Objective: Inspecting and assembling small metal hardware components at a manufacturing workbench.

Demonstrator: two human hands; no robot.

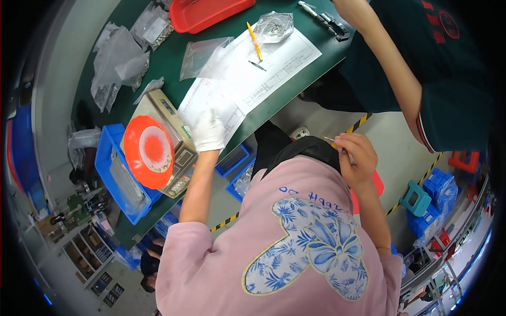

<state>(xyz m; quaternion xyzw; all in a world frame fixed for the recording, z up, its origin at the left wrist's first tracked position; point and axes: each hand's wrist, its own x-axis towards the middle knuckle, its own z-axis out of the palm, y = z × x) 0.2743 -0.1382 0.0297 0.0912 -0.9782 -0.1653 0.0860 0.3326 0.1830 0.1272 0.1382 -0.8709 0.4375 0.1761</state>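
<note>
My left hand (209, 131), in a white glove, lies on the printed drawing sheets (269, 84) beside the scale. Its fingers stretch forward, and their tips blend into the white paper. My bare right hand (358, 156) is off the table edge, above my lap, with its fingers closed on a thin pointed metal tool (330, 139); most of the tool is hidden. Left of my glove stands a beige weighing scale (176, 126) bearing an orange-red dish (135, 171) with small pale pieces in it. A yellow pencil (254, 41) and a small dark tool (257, 66) lie on the sheets.
A blue tray (109, 152) adjoins the scale. Bags of parts (118, 66), a bag (274, 26) and a red tray (211, 15) occupy the green table (311, 79). A co-worker's arm (395, 58) reaches in at the upper right, near a black-and-silver caliper-like tool (329, 22).
</note>
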